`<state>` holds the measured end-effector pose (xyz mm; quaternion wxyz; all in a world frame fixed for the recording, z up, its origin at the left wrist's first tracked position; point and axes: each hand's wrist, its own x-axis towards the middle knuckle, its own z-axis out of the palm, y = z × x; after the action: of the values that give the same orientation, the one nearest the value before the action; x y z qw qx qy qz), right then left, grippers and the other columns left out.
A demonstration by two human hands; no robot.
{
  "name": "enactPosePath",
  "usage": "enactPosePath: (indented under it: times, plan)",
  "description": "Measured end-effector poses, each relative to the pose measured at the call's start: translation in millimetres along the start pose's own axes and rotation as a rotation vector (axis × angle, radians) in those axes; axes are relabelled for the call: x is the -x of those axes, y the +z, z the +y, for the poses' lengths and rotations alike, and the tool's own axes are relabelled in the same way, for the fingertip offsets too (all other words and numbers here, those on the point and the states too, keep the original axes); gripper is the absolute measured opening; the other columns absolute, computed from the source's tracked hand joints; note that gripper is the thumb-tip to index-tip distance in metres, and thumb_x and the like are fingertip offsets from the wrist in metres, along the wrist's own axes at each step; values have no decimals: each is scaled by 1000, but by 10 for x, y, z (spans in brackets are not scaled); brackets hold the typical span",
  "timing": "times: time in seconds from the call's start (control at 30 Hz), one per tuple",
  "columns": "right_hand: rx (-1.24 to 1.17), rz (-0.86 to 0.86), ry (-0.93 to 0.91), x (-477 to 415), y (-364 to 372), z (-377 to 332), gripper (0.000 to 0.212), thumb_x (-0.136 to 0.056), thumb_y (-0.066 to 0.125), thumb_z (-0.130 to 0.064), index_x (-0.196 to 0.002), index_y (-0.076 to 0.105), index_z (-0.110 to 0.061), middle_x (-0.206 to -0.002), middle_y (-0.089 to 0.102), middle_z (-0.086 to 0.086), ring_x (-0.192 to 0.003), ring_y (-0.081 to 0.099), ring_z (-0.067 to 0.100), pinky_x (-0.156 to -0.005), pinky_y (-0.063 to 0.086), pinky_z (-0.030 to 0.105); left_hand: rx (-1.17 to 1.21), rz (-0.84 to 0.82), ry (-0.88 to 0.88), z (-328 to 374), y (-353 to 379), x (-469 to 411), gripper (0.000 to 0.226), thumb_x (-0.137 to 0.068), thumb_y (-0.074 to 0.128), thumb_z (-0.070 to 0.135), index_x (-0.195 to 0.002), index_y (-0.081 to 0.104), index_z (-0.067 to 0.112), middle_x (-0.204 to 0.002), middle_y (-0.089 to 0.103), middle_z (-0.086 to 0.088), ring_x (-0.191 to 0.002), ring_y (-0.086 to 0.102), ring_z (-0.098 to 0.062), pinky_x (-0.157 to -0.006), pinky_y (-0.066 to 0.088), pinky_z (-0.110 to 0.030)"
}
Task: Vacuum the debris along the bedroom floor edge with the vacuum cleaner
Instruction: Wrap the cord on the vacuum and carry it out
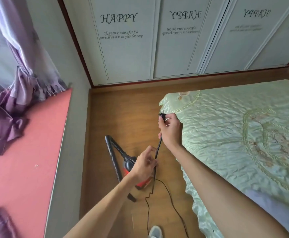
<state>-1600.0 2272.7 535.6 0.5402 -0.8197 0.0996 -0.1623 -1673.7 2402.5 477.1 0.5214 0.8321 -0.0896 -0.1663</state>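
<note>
Holding a thin black cord (159,146) straight between two hands above a smooth wooden floor (123,114).
Right hand (170,131), at frame centre with wrist bent, grips the cord just below its pronged plug (162,115). Left hand (144,163), lower and just left, pinches the same cord with curled fingers, and the slack trails in kinks toward the bottom edge. The vacuum cleaner (129,163), red and black with a ribbed hose (112,155) arching up, sits on the floor partly hidden behind the left hand, near a glossy quilted green bedspread (226,126).

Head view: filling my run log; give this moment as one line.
stage: pre-vacuuming | right hand: holds plug | left hand: pinches cord | vacuum cleaner: on floor, unplugged
</note>
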Motion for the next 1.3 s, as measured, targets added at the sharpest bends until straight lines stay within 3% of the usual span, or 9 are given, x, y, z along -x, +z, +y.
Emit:
enactPosePath:
  times: [0.17,0.27,0.37,0.5,0.63,0.87,1.03,1.17,1.3]
  plan:
    - [-10,-92,16,-204,52,299,15,-98,60,-17,-89,51,-7,-62,61,1,-32,54,13,-34,36,21,-32,44,-10,-133,146,-187,15,-99,54,8,-106,45,17,-64,55,-1,-53,50,-20,-63,55,-55]
    - [-4,-149,23,-273,149,430,14,-98,60,-18,-90,52,-10,-65,62,1,-35,56,16,-34,41,24,-27,62,-52,-229,195,-268,15,-100,52,8,-104,43,19,-67,60,-9,-50,51,-24,-58,55,-51]
    - [1,-220,34,-343,277,532,13,-97,61,-19,-92,52,-11,-69,63,2,-36,57,14,-36,42,24,11,80,-109,-343,221,-343,17,-100,51,9,-102,42,23,-74,65,-19,-54,57,-38,-59,56,-52]
    - [29,-305,41,-459,533,648,12,-96,63,-17,-98,52,-12,-73,64,4,-37,57,9,-38,42,19,46,114,-165,-555,187,-490,17,-100,52,9,-104,42,22,-70,60,-5,-49,49,-12,-55,51,-40]
    - [75,-351,60,-525,773,726,12,-97,62,-18,-100,53,-11,-72,63,1,-39,58,8,-39,42,17,92,134,-224,-758,161,-616,16,-99,53,10,-108,44,20,-80,66,-12,-64,63,-26,-63,59,-45]
    - [168,-401,97,-731,1333,802,11,-97,61,-19,-102,53,-11,-72,64,5,-44,61,14,-40,43,16,160,146,-278,-1143,-56,-900,15,-100,54,9,-111,45,16,-71,60,-2,-53,53,-7,-55,50,-28]
    - [178,-440,122,-745,1720,918,9,-97,61,-16,-98,53,-12,-68,64,3,-42,59,16,-44,53,32,165,152,-323,-1440,-219,-982,15,-99,55,9,-106,46,19,-73,60,-2,-52,50,-5,-55,43,-22]
    - [227,-492,151,-722,1967,997,9,-97,60,-17,-100,53,-11,-70,65,4,-43,60,13,-46,52,28,207,176,-361,-1593,-290,-967,18,-98,53,4,-102,44,18,-61,49,8,-45,46,-1,-52,38,-17]
    - [255,-565,183,-704,2171,1104,11,-97,60,-16,-102,54,-8,-72,66,7,-43,60,13,-46,51,26,216,211,-401,-1738,-291,-933,18,-98,53,4,-104,44,19,-63,49,11,-51,49,-2,-56,41,-16]
